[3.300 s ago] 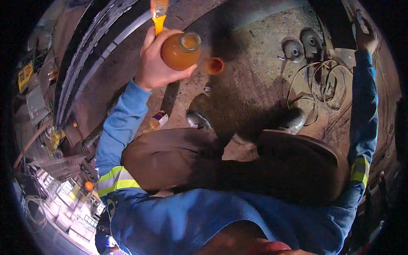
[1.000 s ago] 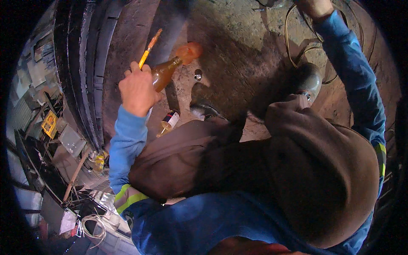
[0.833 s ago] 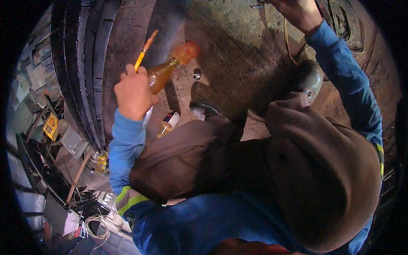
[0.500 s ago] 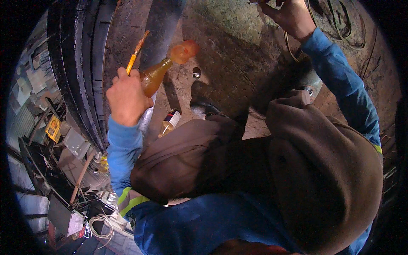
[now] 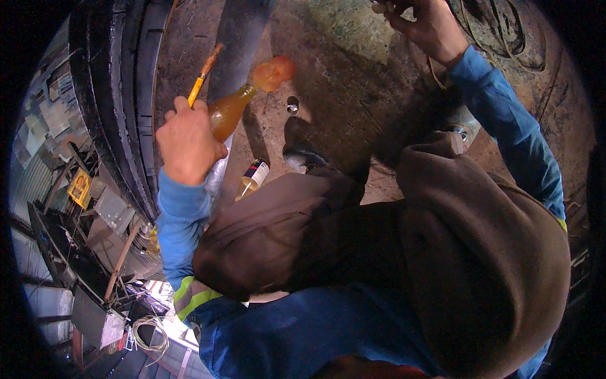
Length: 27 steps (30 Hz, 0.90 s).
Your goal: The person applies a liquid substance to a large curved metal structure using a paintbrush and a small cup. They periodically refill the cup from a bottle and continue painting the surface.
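My left hand (image 5: 188, 142) is wrapped around an amber bottle (image 5: 232, 112), tilted with its neck toward the upper right. A translucent orange-red rounded piece (image 5: 273, 74) sits at the bottle's mouth; its kind is unclear. From between the same fingers sticks a yellow-handled brush (image 5: 205, 74) with an orange-brown stained end. At the top edge, my right hand (image 5: 432, 30) has its fingers bent together on something small and partly cut off by the picture's edge. Close to my left knee is a small bottle (image 5: 254, 177) with a dark and white label.
Long black metal bars (image 5: 113, 95) run along the left. A small shiny round piece (image 5: 292, 105) lies on the stained floor (image 5: 328, 82) ahead of my shoe (image 5: 303, 156). Coiled cable (image 5: 514, 44) rests at the upper right. Scrap and a yellow box (image 5: 79, 187) crowd the far left.
My right hand has shifted slightly, its fingers bending further at the top edge. The left hand, bottle and brush stay almost in place.
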### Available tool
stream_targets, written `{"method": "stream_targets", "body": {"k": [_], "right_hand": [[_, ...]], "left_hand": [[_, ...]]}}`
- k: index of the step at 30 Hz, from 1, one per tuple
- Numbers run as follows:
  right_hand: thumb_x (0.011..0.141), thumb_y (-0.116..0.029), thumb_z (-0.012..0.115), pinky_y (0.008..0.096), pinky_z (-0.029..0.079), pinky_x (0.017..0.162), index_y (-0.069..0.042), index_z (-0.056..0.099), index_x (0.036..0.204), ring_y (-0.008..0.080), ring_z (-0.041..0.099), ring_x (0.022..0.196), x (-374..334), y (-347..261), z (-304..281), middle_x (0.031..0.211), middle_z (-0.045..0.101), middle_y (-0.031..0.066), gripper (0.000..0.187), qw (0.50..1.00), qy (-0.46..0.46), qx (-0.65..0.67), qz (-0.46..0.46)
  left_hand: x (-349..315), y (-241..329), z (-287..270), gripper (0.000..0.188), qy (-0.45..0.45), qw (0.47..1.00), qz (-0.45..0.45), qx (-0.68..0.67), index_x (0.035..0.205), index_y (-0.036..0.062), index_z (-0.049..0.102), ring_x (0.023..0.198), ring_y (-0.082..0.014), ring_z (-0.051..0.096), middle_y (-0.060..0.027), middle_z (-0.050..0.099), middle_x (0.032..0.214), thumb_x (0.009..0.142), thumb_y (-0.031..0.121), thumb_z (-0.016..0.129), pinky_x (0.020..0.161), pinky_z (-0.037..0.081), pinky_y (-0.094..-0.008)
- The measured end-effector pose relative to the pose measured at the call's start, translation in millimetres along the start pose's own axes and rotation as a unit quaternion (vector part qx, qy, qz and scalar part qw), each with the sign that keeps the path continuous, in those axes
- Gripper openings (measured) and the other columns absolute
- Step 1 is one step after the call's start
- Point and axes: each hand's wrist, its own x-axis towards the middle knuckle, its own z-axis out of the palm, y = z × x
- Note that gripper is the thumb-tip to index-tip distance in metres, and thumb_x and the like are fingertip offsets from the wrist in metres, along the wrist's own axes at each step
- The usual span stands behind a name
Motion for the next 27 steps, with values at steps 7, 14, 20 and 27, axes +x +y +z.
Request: {"method": "stream_targets", "body": {"k": [7,14,20,27], "right_hand": [[0.078,-0.012,0.069,0.0378,0.05,0.067,-0.002,0.069,0.095,0.0275,0.063,0.077,-2.0,4.6,4.3,0.085,0.065,0.0154,0.02,0.999,-0.003,-0.054,0.0],[0.081,-0.024,0.071,0.0364,0.049,0.074,-0.006,0.069,0.102,0.0246,0.063,0.083,-5.4,7.6,8.9,0.094,0.066,0.0138,0.027,0.997,-0.048,-0.053,0.041],[0.084,-0.013,0.068,0.0295,0.048,0.073,-0.009,0.068,0.106,0.0162,0.06,0.08,-11.7,36.1,15.2,0.101,0.068,0.0044,0.023,0.994,-0.06,-0.089,-0.036],[0.083,-0.012,0.068,0.0279,0.047,0.073,-0.008,0.068,0.105,0.0135,0.061,0.083,-13.3,35.1,19.5,0.097,0.068,0.0038,0.022,0.997,-0.031,-0.052,-0.048]], "left_hand": [[0.9,2.2,-2.6,0.065,-0.008,1.0,-0.006,-0.008,0.101,0.004,0.059,0.092,-0.0349,0.063,-0.0159,0.056,0.102,0.047,0.023,0.089,0.071,0.055,-0.0441],[-0.5,2.0,-6.4,0.062,-0.016,1.0,-0.009,-0.014,0.1,0.0028,0.06,0.093,-0.0348,0.062,-0.0165,0.056,0.102,0.048,0.023,0.087,0.073,0.055,-0.0443],[-1.8,-2.1,-4.1,0.06,0.003,1.0,-0.006,-0.022,0.1,0.0031,0.06,0.091,-0.0357,0.062,-0.0166,0.056,0.102,0.048,0.021,0.086,0.071,0.056,-0.0438],[-4.6,-4.6,1.1,0.06,-0.001,1.0,-0.016,-0.018,0.099,0.0032,0.061,0.088,-0.0345,0.063,-0.0155,0.056,0.101,0.047,0.02,0.085,0.07,0.056,-0.0428]]}}
